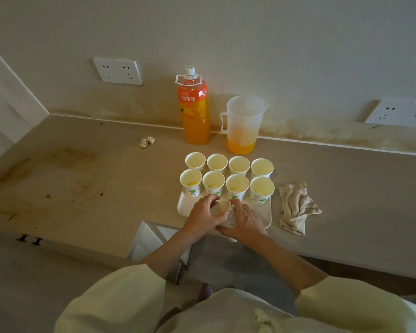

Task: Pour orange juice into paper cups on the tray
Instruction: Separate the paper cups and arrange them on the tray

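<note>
counter (94, 188) stained beige | tray (185, 205) near front edge | from tray: juice bottle (195, 111) 11 o'clock | jug (241, 126) 12 | cloth (296, 207) 3 | paper wad (147, 142) 10

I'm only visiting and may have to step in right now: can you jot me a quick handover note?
Hands: left hand and right hand both grip one paper cup over the near edge of the tray.
Things: eight cups stand in two rows on the tray; capped juice bottle and jug with a little juice stand behind, by the wall.
Done: front-row cups hold a little juice.
Left: set this cup down, top up the cups.
</note>
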